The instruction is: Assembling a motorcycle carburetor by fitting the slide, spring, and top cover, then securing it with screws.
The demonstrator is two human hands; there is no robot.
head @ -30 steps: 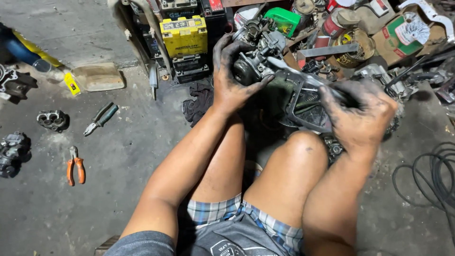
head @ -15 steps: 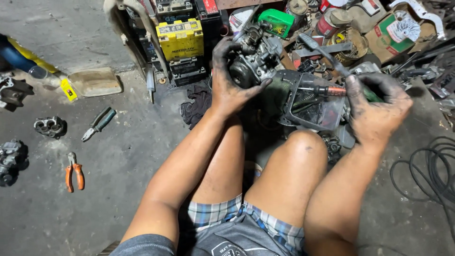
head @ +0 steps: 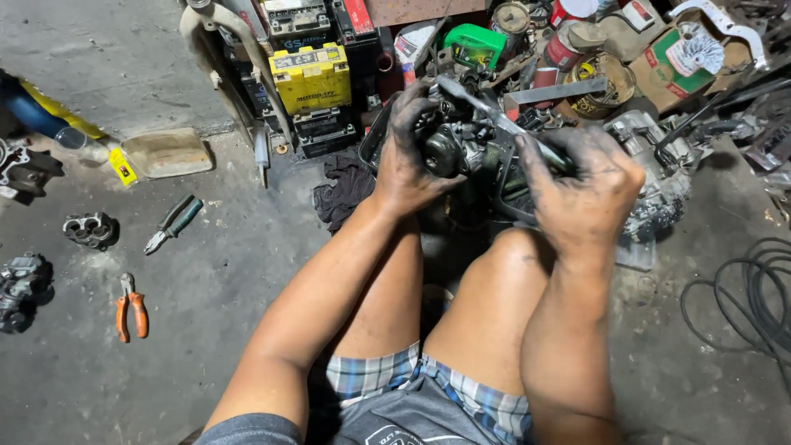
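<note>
The right hand point(head: 587, 185) has swung its screwdriver point(head: 503, 124) up to the carburetor point(head: 451, 142) — left hand point(head: 409, 156) gripping it — ready to work a screw.

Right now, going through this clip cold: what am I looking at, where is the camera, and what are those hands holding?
The camera sits on the person's head and looks down, so you see their own forearms, bare knees and checked shorts from above. They sit on a grey concrete floor.

The left hand, black with grease, grips a small dark metal engine part. The right hand holds a long slim metal tool angled onto that part; its tip is too small to make out.

On the floor to the left lie orange-handled pliers, green-handled pliers and a few loose metal parts. Ahead stand a yellow battery, a green container, tins and boxes. A dark rag lies by the left wrist, and coiled black cable lies at far right.
</note>
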